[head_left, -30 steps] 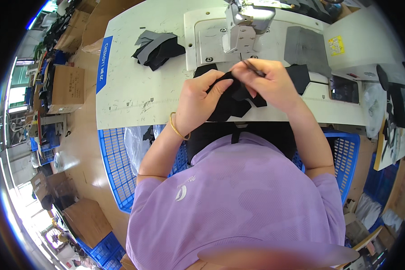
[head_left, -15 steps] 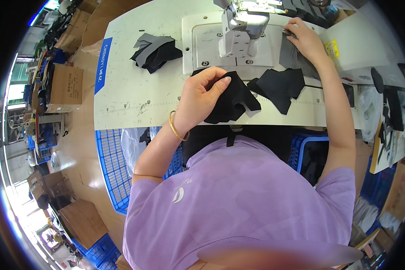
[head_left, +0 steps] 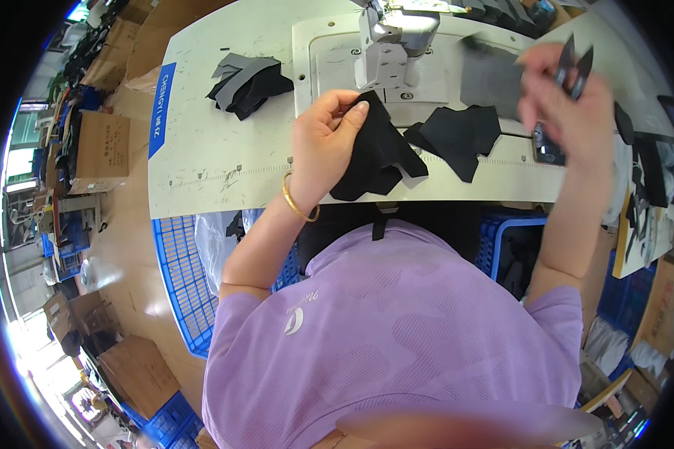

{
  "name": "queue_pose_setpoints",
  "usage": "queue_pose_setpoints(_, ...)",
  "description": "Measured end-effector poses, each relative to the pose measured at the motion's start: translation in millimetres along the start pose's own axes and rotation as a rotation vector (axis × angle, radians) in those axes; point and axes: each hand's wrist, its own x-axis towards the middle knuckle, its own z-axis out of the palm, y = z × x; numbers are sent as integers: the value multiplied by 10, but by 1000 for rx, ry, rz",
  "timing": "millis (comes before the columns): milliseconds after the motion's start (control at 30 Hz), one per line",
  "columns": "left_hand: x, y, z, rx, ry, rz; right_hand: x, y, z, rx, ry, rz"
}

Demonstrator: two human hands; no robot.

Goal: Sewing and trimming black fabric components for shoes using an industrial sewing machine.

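My left hand (head_left: 328, 138) pinches the upper edge of a black fabric piece (head_left: 374, 161) between thumb and fingers, over the table's front part. Raised above the right side of the table, my right hand (head_left: 565, 105) is smeared by motion. It grips a pair of dark thread snips (head_left: 574, 71), whose two pointed blades stand apart. Below and left of it lies a stack of dark grey fabric pieces (head_left: 490, 82). Another black fabric piece (head_left: 463, 138) rests flat between my hands. A sewing machine head (head_left: 393, 52) stands just beyond my left hand.
A pile of black and grey fabric pieces (head_left: 251, 86) lies on the left of the white table (head_left: 210, 142), among scattered thread bits. A dark phone-like object (head_left: 548, 148) sits near the right front. Blue baskets (head_left: 180, 277) stand under the front edge.
My right hand has left the grey stack and come right and nearer, now with thread snips showing in it. My left hand keeps the black piece, which hangs turned a little differently.
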Motion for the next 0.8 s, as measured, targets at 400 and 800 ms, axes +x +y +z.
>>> queue_pose_setpoints(400, -76, 49, 151, -91, -57, 158, -130, 736, 1214, -327, 314, -251)
queue_pose_setpoints(800, -144, 199, 144, -233, -166, 21, -123, 681, 1167, -240, 232, 18)
